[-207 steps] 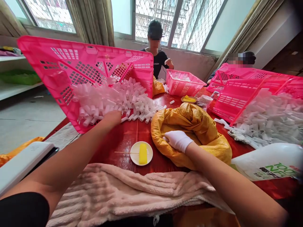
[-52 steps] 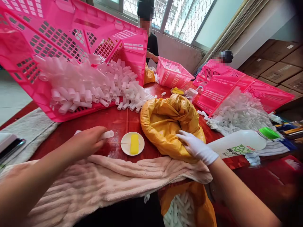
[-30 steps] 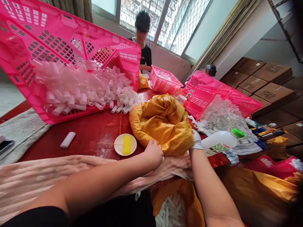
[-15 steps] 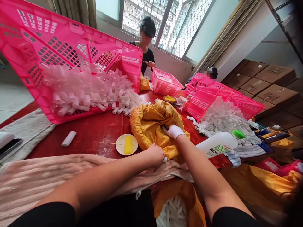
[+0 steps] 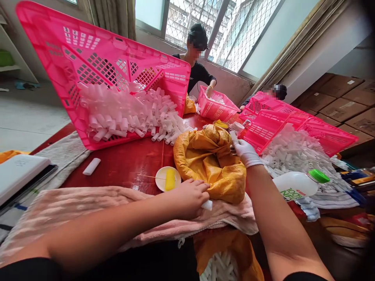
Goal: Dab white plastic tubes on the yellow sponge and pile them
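My bare left hand lies by the front edge of an orange woven sack, fingers curled over a short white plastic tube whose end shows below the palm. At the sack's right rim, my right hand in a white glove pinches another white tube, held upright. The sack's mouth gapes with its rim rolled down. Left of it a small white plate carries a yellow sponge-like block and a thin stick. A single white tube lies on the red table.
A tilted pink basket spills white tubes at left. More tubes pile before pink baskets at right, near a green-capped bottle. A pink towel covers the front edge. Below is a tube-filled sack. Two people sit across.
My right hand has come out of the sack and moved right and up, with a white tube now showing in it. My left fingers have loosened and stretched somewhat. The view has shifted left.
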Demonstrator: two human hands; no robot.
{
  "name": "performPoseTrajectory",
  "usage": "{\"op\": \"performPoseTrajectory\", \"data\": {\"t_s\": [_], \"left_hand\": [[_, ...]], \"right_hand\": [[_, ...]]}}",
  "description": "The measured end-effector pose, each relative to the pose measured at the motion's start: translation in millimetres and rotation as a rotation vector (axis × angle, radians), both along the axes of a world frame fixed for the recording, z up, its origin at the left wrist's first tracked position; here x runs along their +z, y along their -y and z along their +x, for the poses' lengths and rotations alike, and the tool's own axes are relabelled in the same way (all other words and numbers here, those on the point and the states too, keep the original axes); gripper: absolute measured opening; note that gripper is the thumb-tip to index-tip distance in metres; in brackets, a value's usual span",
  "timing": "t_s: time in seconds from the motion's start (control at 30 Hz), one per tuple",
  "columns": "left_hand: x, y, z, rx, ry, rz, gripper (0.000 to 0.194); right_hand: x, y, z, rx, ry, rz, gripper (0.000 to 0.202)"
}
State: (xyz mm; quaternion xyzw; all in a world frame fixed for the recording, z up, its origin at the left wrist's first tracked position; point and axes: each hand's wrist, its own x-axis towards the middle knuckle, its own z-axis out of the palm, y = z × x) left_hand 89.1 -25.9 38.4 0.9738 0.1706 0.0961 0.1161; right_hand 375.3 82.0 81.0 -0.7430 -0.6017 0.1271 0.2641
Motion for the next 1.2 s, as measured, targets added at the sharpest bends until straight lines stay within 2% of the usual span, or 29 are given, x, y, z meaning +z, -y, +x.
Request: {"op": "performPoseTrajectory", "data": {"t_s": [0.07, 0.13, 0.2, 0.3, 0.37, 0.43, 0.5, 0.57, 0.7, 0.83, 1.0, 1.03, 1.2], "left_hand": [[6.0, -6.4, -31.1, 0.110, 0.022, -0.063, 0.018], [5.4, -18.5, -63.1, 0.335, -0.015, -0.100, 0.013], [-2.0, -32.4, -90.0, 0.538, -0.087, -0.129, 0.014], [-19.3, -47.4, -112.2, 0.641, -0.184, -0.230, 0.017], [-29.7, -51.0, -115.8, 0.652, -0.193, -0.291, 0.018], [-37.7, -51.5, -115.0, 0.679, -0.179, -0.309, 0.019], [-44.0, -51.2, -113.6, 0.705, -0.156, -0.290, 0.021], [-49.3, -51.7, -113.2, 0.714, -0.142, -0.261, 0.020], [-55.1, -52.9, -113.0, 0.721, -0.148, -0.223, 0.021], [-52.7, -52.6, -110.8, 0.725, -0.171, -0.202, 0.022], [-49.1, -52.8, -108.6, 0.749, -0.210, -0.211, 0.022], [-49.4, -53.0, -108.4, 0.752, -0.209, -0.207, 0.021], [-53.0, -52.4, -108.0, 0.758, -0.204, -0.196, 0.022]], "right_hand": [[3.7, 17.7, -23.0, 0.041, -0.252, 0.023, 0.057], [-6.4, 45.0, -58.2, 0.190, -0.396, -0.002, 0.060], [-28.8, 73.5, -98.2, 0.319, -0.492, -0.071, 0.062], [-71.1, 97.2, -147.9, 0.356, -0.612, -0.169, 0.062], [-95.1, 94.3, -165.5, 0.399, -0.547, -0.115, 0.052], [-112.2, 81.0, -170.0, 0.446, -0.361, 0.037, 0.040], [-123.4, 65.9, -166.0, 0.484, -0.169, 0.163, 0.034], [-130.7, 56.3, -159.5, 0.542, -0.068, 0.195, 0.034], [-136.7, 58.3, -151.3, 0.666, -0.030, 0.248, 0.033], [-133.0, 66.6, -148.5, 0.821, -0.022, 0.280, 0.028], [-129.0, 68.4, -150.6, 0.717, -0.027, 0.283, 0.031], [-127.9, 69.3, -150.7, 0.736, 0.003, 0.297, 0.031], [-116.2, 78.7, -147.2, 1.027, 0.158, 0.414, 0.029]]}}
